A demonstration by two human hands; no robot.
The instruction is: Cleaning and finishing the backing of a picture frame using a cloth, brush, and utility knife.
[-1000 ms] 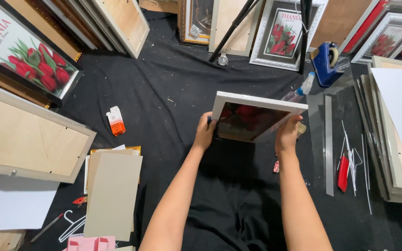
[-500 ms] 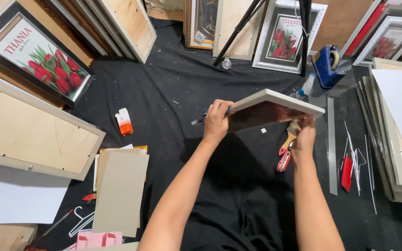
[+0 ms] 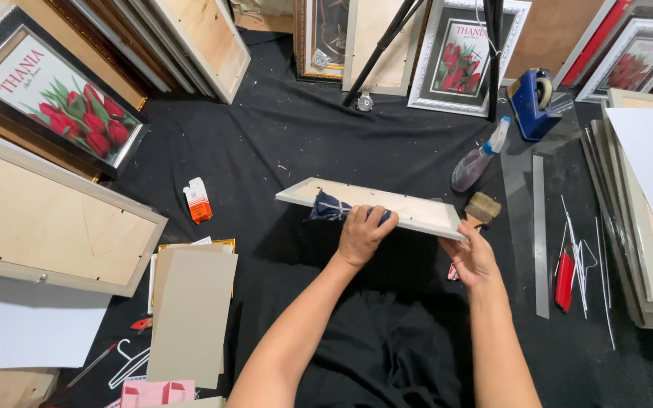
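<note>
Orange-white pkg (image 3: 198, 200) on black cloth (image 3: 266, 151)

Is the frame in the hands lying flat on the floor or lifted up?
Lifted. The frame is held nearly level above the black cloth; the right hand props its right end from below, and the left hand presses a dark rag on it.

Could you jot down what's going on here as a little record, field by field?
Setting: black cloth on the floor, framed tulip pictures leaning around it
Left hand: presses a dark blue cloth on the frame
Right hand: supports the frame's right end from below
Held thing: pale wooden picture frame, lying nearly flat, lifted off the floor
Nearby right: spray bottle, brush, blue tape dispenser
Nearby left: small orange and white box, cardboard sheets
</note>
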